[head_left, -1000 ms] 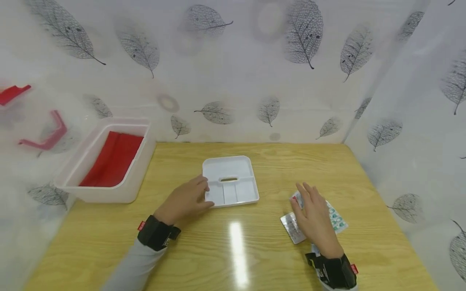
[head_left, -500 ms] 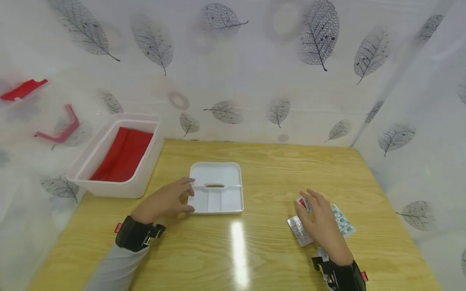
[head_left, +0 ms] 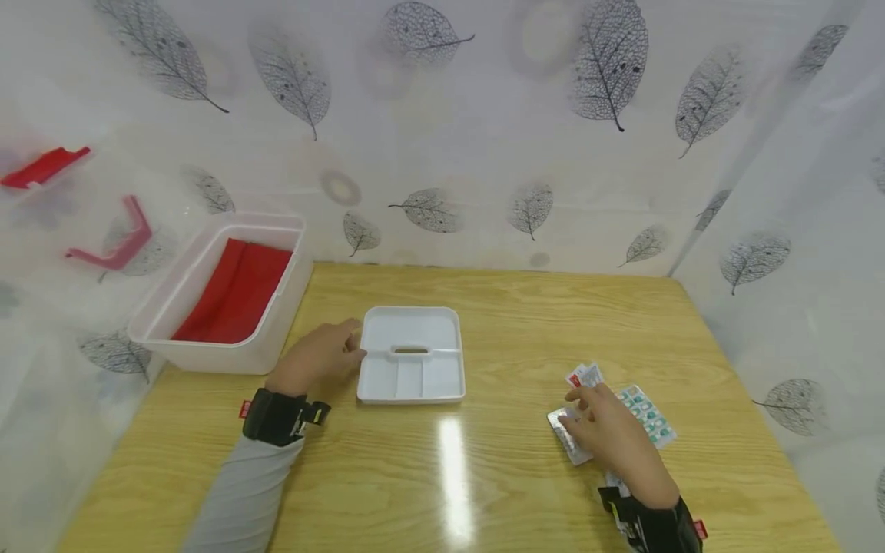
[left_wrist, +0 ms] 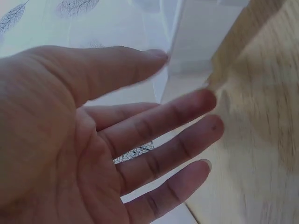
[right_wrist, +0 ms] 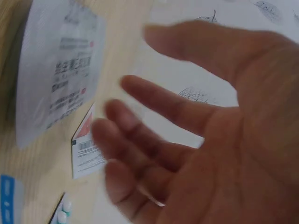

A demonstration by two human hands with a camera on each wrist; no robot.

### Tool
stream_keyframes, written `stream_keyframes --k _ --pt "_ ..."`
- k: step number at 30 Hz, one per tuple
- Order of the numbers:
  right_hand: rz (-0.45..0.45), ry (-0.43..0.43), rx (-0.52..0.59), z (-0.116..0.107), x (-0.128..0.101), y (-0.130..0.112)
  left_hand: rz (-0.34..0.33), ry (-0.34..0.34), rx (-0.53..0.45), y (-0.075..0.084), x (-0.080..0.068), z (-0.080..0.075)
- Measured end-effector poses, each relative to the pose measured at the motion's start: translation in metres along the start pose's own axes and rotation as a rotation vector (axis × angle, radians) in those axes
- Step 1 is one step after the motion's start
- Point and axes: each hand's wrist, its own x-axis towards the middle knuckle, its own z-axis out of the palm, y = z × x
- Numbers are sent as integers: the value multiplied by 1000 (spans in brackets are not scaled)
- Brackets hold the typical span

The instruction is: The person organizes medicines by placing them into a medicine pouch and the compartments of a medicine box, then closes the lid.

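This looks like a small staged recording booth rather than a lived-in room. Beyond the left hand [head_left: 316,361] and close past the right hand [head_left: 608,430], white leaf-printed sheeting [head_left: 484,130] walls in a bare wooden table [head_left: 484,491]. Both wrists wear black strapped camera bands [head_left: 280,417].

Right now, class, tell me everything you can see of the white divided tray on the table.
The white tray looks like smooth moulded plastic, square with rounded corners and a raised rim. A bar with a slot-shaped handle crosses its middle: behind it lies one wide compartment, in front three narrow ones. All look empty. It lies flat on the wooden table, right of the clear box. The left hand rests at its left edge, fingertips at the rim; actual contact cannot be told.
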Motion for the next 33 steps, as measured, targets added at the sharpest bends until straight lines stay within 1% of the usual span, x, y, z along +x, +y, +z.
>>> stream_keyframes --k 2,3,5,9,14,17,20,24,27,30,33 --pt "34 -95 -6 0 0 -2 2 -15 -4 1 -1 1" --pt "47 -126 -11 1 0 -3 0 -18 -7 1 -2 1" --pt "72 -151 -28 3 -2 -2 3 -17 -6 2 -2 4" --pt "60 -131 -47 9 -2 -2 -13 -11 -19 1 -1 8" --pt "30 -122 -57 11 -1 -4 -31 -35 -86 -1 3 12" --pt "10 -125 -28 10 0 -6 -43 -43 -101 -2 5 13" --pt "-20 -111 -2 9 2 -10 -47 -53 -106 -4 6 12" --pt "-66 -64 11 9 6 -15 -53 -70 -138 -8 8 12" --pt "-115 -14 -3 9 9 -19 -53 -85 -181 -11 9 14" --pt "-178 30 -25 9 14 -26 -39 -106 -227 -13 10 16" --pt "-229 45 -28 9 19 -35 -24 -125 -259 -14 10 17"
